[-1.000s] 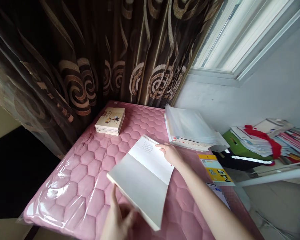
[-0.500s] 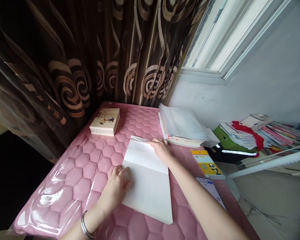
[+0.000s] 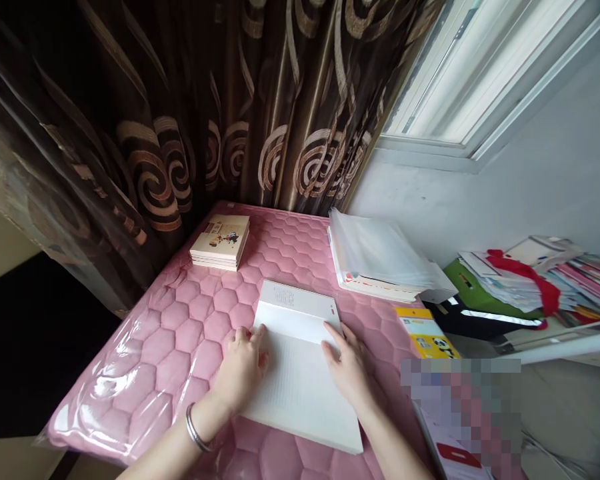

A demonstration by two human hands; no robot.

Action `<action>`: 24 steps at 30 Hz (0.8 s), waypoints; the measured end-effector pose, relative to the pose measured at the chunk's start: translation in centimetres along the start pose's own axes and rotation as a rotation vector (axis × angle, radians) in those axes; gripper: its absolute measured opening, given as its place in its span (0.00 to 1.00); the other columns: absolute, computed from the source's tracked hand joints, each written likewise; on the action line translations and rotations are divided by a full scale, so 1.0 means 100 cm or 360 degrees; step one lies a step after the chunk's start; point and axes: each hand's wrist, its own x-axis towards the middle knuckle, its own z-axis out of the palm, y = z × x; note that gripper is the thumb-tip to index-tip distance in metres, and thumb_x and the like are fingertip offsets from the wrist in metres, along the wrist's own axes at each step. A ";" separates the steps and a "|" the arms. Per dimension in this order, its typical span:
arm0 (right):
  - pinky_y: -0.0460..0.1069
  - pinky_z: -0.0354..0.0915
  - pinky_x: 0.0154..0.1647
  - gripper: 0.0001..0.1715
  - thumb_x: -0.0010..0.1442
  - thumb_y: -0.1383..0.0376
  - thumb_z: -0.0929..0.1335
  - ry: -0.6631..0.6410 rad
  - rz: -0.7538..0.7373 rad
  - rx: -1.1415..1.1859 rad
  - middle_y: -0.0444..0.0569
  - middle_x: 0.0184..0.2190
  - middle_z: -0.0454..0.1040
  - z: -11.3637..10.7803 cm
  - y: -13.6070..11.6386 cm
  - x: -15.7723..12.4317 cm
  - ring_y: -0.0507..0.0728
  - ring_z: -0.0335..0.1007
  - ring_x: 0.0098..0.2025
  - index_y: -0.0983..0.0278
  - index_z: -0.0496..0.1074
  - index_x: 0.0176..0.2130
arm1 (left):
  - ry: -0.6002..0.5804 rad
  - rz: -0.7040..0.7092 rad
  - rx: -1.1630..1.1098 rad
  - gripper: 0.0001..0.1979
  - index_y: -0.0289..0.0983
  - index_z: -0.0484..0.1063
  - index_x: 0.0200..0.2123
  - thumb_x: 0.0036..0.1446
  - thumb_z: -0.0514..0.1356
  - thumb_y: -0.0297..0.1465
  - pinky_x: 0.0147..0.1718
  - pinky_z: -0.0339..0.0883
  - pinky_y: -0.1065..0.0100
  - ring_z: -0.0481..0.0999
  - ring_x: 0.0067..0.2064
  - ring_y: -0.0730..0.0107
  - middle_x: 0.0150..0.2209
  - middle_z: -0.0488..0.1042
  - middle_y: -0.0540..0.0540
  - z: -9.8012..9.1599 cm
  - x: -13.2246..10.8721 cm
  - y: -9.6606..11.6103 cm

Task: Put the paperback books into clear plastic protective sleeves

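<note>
An open book (image 3: pixel 300 387) lies on the pink quilted surface in front of me. A white strip with small print (image 3: pixel 295 305) lies across its far end, beyond a crease. My left hand (image 3: pixel 243 367) is closed on the book's left edge, fingers bent, with the index fingertip near the crease. On the opposite edge, my right hand (image 3: pixel 353 363) has its thumb and index finger on the page. Its other fingers curl beside the edge, and their tips are hidden. A metal bangle (image 3: pixel 195 430) circles my left wrist.
Several small books (image 3: pixel 220 243) are stacked at the far left. A pile of books under clear plastic covers (image 3: pixel 380 253) stands far right, near a yellow panda-printed packet (image 3: pixel 425 333). A pixelated patch (image 3: pixel 465 407) hides part of the right side. Dark curtains (image 3: pixel 260 100) hang behind.
My right hand has come back from the book's far edge to its right edge, and the far strip now lies flatter. My left hand stays at the left edge. The view has shifted slightly.
</note>
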 end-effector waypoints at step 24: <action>0.59 0.64 0.53 0.27 0.56 0.48 0.61 -0.0155 0.0454 0.0400 0.52 0.47 0.77 -0.020 -0.032 0.050 0.65 0.69 0.51 0.61 0.76 0.45 | 0.0692 -0.0449 -0.1072 0.17 0.41 0.57 0.29 0.48 0.66 0.30 0.33 0.65 0.65 0.71 0.31 0.66 0.27 0.67 0.52 -0.003 0.084 -0.026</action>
